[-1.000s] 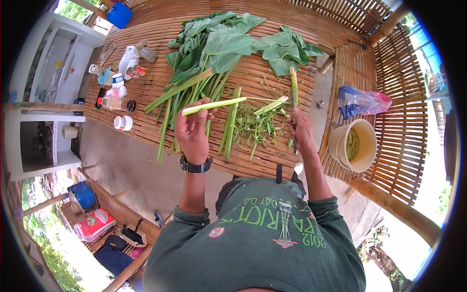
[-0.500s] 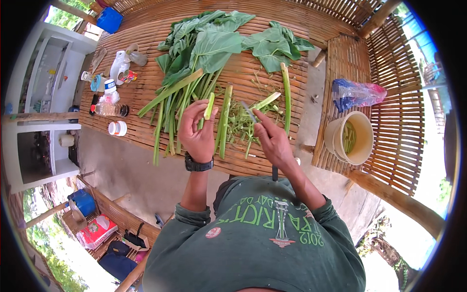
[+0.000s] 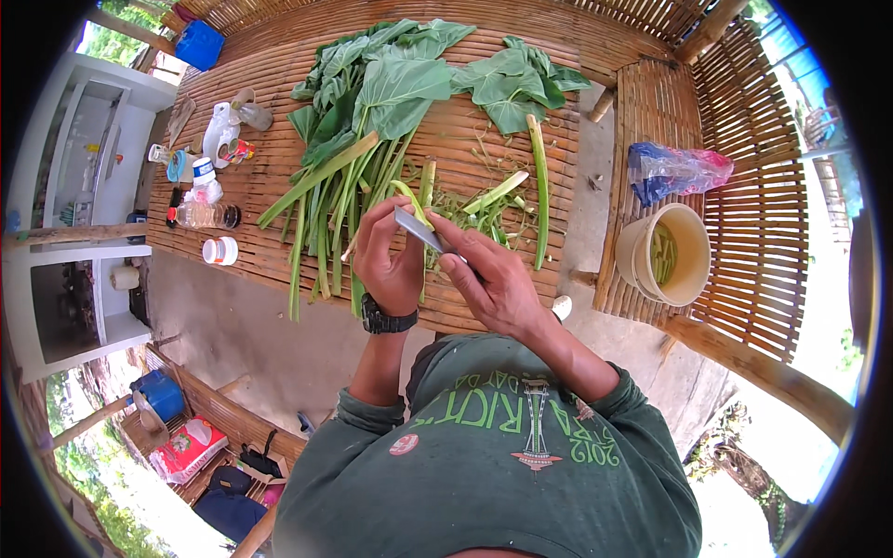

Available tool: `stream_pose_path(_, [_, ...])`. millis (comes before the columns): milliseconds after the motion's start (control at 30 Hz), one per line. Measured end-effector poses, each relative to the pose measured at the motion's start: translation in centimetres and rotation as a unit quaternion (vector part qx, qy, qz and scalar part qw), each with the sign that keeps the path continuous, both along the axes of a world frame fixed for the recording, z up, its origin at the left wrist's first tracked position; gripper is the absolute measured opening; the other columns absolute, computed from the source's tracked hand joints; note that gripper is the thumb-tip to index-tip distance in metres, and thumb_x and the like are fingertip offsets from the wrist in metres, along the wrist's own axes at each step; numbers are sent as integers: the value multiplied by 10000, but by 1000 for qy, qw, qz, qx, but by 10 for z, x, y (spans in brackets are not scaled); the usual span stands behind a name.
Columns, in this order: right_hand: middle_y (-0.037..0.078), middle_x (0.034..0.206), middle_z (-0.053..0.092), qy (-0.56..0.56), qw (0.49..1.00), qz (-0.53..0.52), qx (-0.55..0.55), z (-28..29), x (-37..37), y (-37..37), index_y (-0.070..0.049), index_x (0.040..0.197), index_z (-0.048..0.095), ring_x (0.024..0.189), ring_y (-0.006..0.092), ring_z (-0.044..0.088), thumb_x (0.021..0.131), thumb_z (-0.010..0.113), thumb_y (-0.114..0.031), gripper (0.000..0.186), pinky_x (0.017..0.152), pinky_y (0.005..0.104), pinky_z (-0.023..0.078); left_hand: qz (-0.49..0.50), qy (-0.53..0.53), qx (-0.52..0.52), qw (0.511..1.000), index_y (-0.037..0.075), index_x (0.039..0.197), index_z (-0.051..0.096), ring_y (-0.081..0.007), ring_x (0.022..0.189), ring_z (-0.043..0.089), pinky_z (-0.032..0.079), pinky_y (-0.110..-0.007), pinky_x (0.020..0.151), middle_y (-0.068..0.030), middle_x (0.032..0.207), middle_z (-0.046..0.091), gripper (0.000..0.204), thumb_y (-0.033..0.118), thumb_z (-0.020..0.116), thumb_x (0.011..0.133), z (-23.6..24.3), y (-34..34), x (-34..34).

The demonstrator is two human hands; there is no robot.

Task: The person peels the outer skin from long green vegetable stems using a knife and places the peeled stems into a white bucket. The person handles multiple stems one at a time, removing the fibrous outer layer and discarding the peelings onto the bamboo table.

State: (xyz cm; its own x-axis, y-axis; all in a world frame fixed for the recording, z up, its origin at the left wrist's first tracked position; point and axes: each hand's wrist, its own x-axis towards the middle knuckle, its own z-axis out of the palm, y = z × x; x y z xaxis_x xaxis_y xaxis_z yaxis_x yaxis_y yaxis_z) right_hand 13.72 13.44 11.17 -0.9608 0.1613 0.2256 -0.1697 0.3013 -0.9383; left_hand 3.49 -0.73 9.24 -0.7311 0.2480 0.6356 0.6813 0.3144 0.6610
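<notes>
My left hand (image 3: 386,265) is closed round a short piece of green stalk (image 3: 407,197), held up above the near part of the bamboo table (image 3: 270,107). Against that piece lies the blade of a knife (image 3: 417,226), gripped in my right hand (image 3: 488,279). The knife's handle is mostly hidden by my fingers. Below my hands are long green stalks (image 3: 321,232) with large leaves (image 3: 400,88) spreading to the far side. Thin green peelings (image 3: 493,219) lie scattered beside my right hand, with a cut stalk (image 3: 539,191) further right.
Bottles and jars, among them a brown-liquid bottle (image 3: 206,216) and a white jar (image 3: 220,250), stand at the table's left. On the right bench sit a cream bucket (image 3: 684,251) with cut green pieces inside and a blue-pink plastic bag (image 3: 677,173).
My right hand has moved left and brought the knife up to the stalk piece in my left hand. The two hands, apart before, now meet.
</notes>
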Motion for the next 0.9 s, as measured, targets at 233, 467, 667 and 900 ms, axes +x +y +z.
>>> stream_pose_path(233, [-18, 871, 605, -223, 929, -23, -294, -8, -7, 20, -106, 1561, 559, 620, 64, 468, 1134, 554, -357, 495, 546, 228, 388, -68, -147, 109, 981, 9, 1127, 696, -237, 1027, 745, 615, -324, 870, -148, 1150, 752, 257, -91, 762, 900, -18, -3, 1])
stream_pose_path(467, [-19, 754, 540, -243, 881, -170, -369, -110, -9, 84, -49, 1057, 674, 499, 36, 403, 1117, 551, -430, 404, 424, 237, 316, -85, -303, 315, 895, 42, 1185, 640, -246, 959, 758, 661, -337, 751, -141, 1174, 747, 246, 26, 764, 973, -6, -36, -20])
stream_pose_path(667, [1, 661, 527, -314, 875, -253, -269, -211, 24, 128, 1, 1068, 699, 517, 97, 485, 1102, 538, -445, 476, 466, 300, 406, -23, -331, 389, 859, 77, 1186, 623, -217, 1008, 737, 652, -381, 791, -107, 1168, 746, 210, 83, 738, 1010, -2, -68, -43])
stream_pose_path(900, [164, 820, 684, -288, 943, -165, 7, -144, 16, 77, -49, 1546, 534, 755, 257, 672, 1099, 546, -394, 565, 749, 397, 529, 13, -321, 355, 878, 22, 1180, 632, -231, 994, 759, 655, -344, 750, -120, 1109, 748, 219, 58, 746, 997, -8, -54, -40])
